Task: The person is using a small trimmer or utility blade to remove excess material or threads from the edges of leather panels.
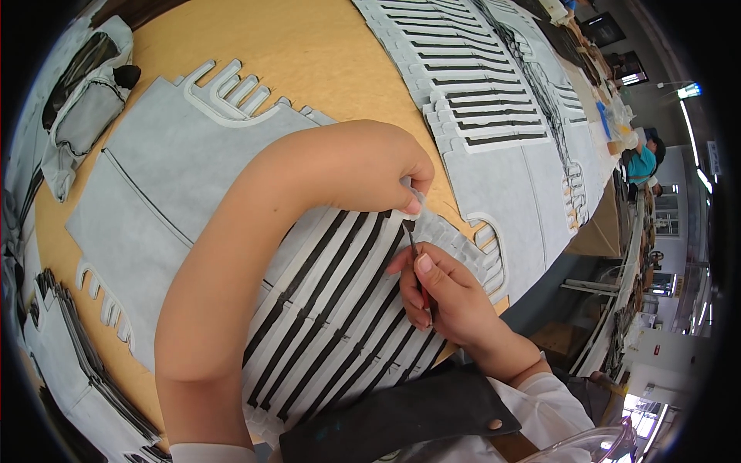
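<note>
My left hand (382, 166) reaches across with its arm bent. Its thumb and fingers pinch the top edge of a pale grey striped panel (340, 309), which has long white strips alternating with black ones. Below and right of that pinch, my right hand (448, 293) is closed around a slim pointed tool (424, 297) with a red grip and a dark thin tip. The tip points up at the panel's edge, just under my left fingertips. I cannot tell whether it touches. My left forearm hides part of the panel.
Beneath lies a large grey piece (177, 162) with slotted edges, on a tan tabletop (301, 46). A stack of striped panels (478, 85) lies far right, more grey pieces (77, 386) lower left, and a grey-and-black bundle (89, 108) upper left. A person in teal (641, 162) is in the background.
</note>
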The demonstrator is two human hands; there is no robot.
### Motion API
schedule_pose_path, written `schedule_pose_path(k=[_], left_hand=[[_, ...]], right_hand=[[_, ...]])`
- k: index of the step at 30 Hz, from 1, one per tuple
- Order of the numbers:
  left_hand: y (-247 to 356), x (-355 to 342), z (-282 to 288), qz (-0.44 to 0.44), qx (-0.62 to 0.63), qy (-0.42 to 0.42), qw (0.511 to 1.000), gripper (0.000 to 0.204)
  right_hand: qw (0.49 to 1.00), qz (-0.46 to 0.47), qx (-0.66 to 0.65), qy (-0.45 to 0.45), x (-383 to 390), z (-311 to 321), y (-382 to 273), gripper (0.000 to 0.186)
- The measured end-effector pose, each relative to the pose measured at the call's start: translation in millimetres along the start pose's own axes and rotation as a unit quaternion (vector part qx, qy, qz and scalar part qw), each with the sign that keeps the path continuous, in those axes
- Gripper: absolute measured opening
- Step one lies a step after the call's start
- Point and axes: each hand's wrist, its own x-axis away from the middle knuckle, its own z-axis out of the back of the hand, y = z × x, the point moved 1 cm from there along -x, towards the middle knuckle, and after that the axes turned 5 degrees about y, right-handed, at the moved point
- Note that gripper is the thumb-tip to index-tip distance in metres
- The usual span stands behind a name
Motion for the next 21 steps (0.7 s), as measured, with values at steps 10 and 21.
schedule_pose_path(k=[10,21], left_hand=[[3.7,1.3,-2.2,-0.017,-0.010,0.023,1.000,0.018],[4.6,2.0,-2.2,-0.019,-0.013,0.032,0.999,0.018]], right_hand=[[0.999,0.002,-0.048,-0.011,-6.3,-3.8,2.3,0.035],[0.999,0.011,-0.036,0.004,-8.9,-5.7,2.3,0.032]])
